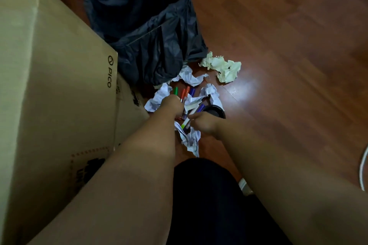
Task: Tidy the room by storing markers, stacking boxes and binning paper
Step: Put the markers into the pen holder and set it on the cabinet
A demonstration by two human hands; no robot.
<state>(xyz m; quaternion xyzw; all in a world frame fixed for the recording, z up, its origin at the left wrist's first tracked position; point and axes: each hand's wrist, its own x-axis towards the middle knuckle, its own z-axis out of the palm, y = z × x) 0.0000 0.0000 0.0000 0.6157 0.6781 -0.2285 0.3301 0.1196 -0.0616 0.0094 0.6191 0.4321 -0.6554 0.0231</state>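
Below, your left hand (172,103) grips a bundle of markers (182,92); your right hand (201,123) pinches another marker (186,123) over crumpled paper (191,139). Beyond lie a bin bag (147,26), a cardboard box (49,65) and wooden floor (288,45).

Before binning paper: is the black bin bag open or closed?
Open. The black bin bag gapes upward, its rim spread wide around a dark hollow; crumpled white paper lies on the floor beside it.
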